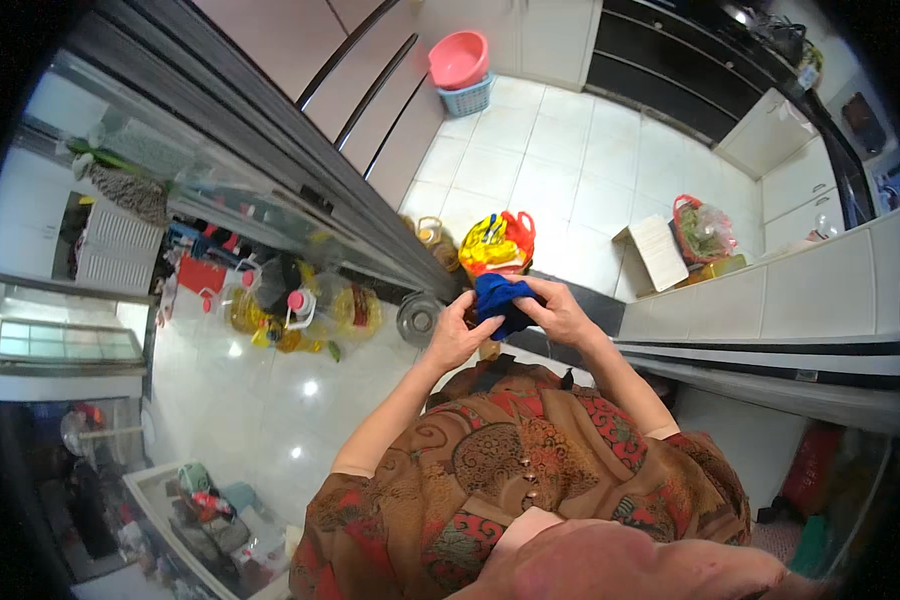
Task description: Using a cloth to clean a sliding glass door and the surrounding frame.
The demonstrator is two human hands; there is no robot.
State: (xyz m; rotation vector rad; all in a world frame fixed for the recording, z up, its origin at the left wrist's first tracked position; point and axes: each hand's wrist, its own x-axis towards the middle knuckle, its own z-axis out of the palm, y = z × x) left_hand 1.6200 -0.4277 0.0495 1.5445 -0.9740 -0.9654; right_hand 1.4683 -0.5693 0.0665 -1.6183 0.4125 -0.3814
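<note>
A crumpled dark blue cloth [502, 303] is held between my two hands at waist height. My left hand [458, 328] pinches its lower left side with thumb and fingers, and my right hand [552, 310] grips its right side. Just beyond the cloth, a yellow bag with red handles [495, 240] stands on the floor, partly hidden by it. A dark grey ring-shaped object [420, 318] lies left of my left hand.
A sliding door frame [320, 210] runs diagonally left, near large oil bottles [355, 305]. Beyond are stacked pink and blue basins [458, 60]. At right are a pale folded board [650, 250], a red bag of greens [700, 230] and a white tiled ledge [760, 300].
</note>
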